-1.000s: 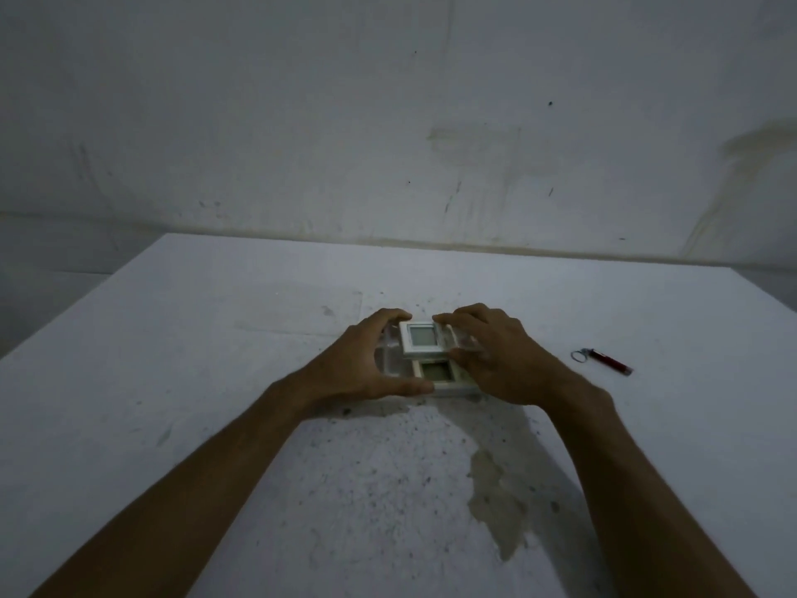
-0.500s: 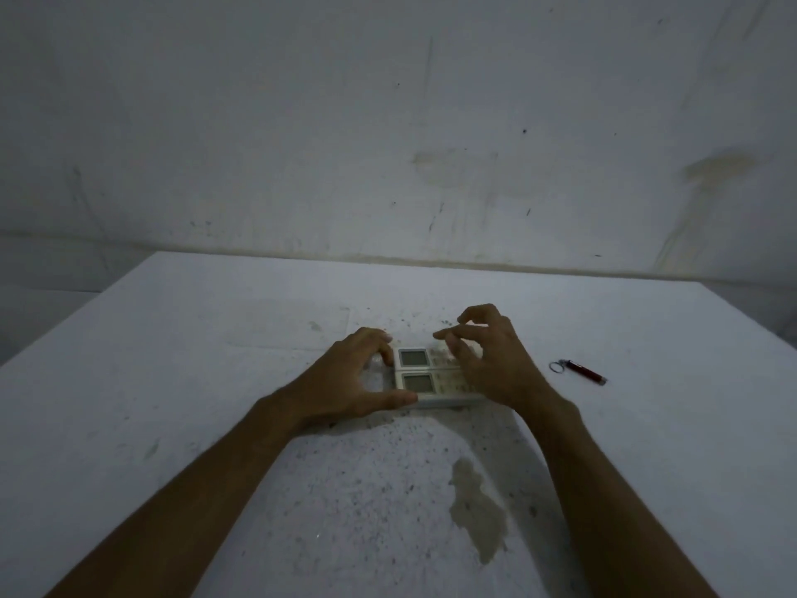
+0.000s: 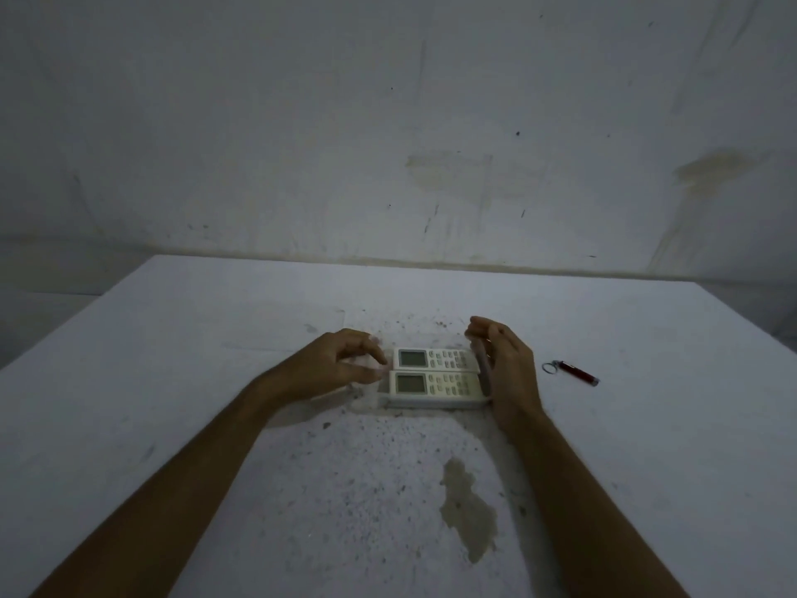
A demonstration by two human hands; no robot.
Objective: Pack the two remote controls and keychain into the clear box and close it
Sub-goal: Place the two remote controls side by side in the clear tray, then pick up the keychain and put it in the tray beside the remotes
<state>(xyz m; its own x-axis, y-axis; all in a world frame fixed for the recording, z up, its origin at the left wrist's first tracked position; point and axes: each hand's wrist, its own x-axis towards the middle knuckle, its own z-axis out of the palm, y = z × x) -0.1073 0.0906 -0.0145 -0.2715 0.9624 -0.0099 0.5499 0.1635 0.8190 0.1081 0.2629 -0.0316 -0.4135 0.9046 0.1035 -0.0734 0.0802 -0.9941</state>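
Two white remote controls lie side by side with their screens to the left: the far remote point(image 3: 435, 359) and the near remote point(image 3: 435, 385). They rest inside the clear box point(image 3: 371, 397), whose see-through walls are hard to make out. My left hand point(image 3: 336, 369) pinches the box's left end between thumb and fingers. At the right end my right hand point(image 3: 504, 364) is cupped against a grey upright edge of the box. The red keychain point(image 3: 575, 373), with a metal ring, lies on the table to the right of my right hand, apart from it.
The white table point(image 3: 172, 381) is speckled with dark grit in front of the box and has a brownish stain point(image 3: 468, 507) near its front. A stained wall point(image 3: 388, 123) rises behind the table's far edge.
The upper remote, held lifted and angled before, now lies flat beside the other one. My hands have moved apart from over the remotes to the box's two ends.
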